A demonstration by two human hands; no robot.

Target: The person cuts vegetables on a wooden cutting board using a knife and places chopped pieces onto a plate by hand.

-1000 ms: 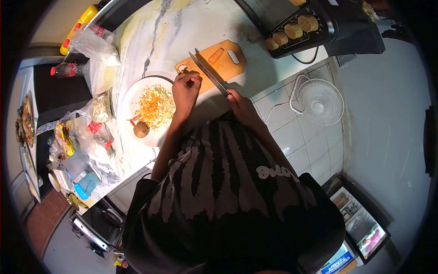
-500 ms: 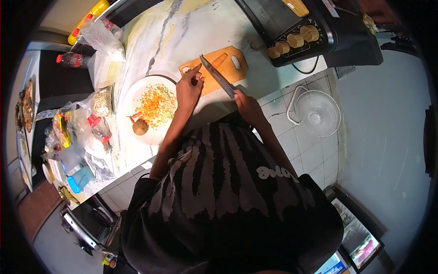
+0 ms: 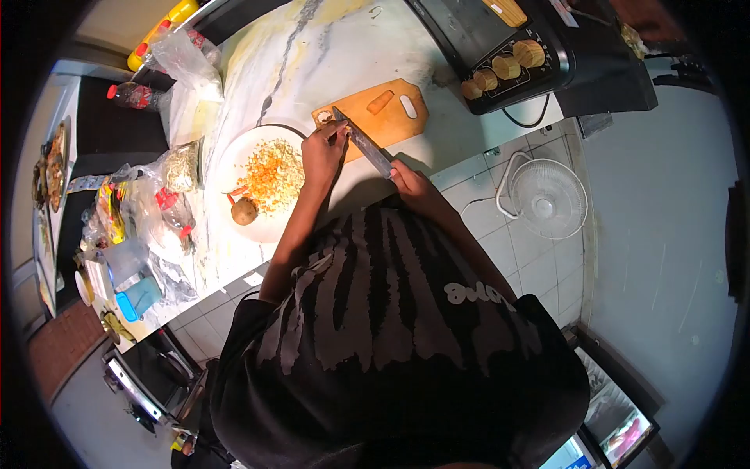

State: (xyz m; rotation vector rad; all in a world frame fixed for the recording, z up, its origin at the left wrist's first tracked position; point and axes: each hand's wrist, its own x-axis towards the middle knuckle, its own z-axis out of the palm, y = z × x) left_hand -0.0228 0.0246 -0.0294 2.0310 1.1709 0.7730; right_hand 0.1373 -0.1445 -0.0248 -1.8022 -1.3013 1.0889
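My right hand [image 3: 412, 186] grips the handle of a knife [image 3: 366, 144], whose blade slants over the wooden cutting board [image 3: 400, 131]. Close beside the blade, near its tip, the fingers of my left hand [image 3: 323, 156] are pinched together. A small pale bit shows at those fingertips, too small to name. An orange carrot piece [image 3: 381, 102] lies on the board beyond the knife. Left of my left hand, a white plate [image 3: 219, 176] bears finely chopped orange and pale food [image 3: 275, 176], red chillies [image 3: 236, 191] and a round brown potato-like item [image 3: 244, 211].
A black appliance with wooden-looking knobs [image 3: 506, 68] stands at the back right of the marble counter [image 3: 351, 47]. Bottles, such as a red-capped one [image 3: 137, 96], and plastic bags [image 3: 187, 66] crowd the left side. A white fan [image 3: 544, 199] stands on the tiled floor.
My right hand has drawn the knife slightly left and down, bringing its blade against or near my left fingertips. My left index finger, extended before, is now curled into the pinch.
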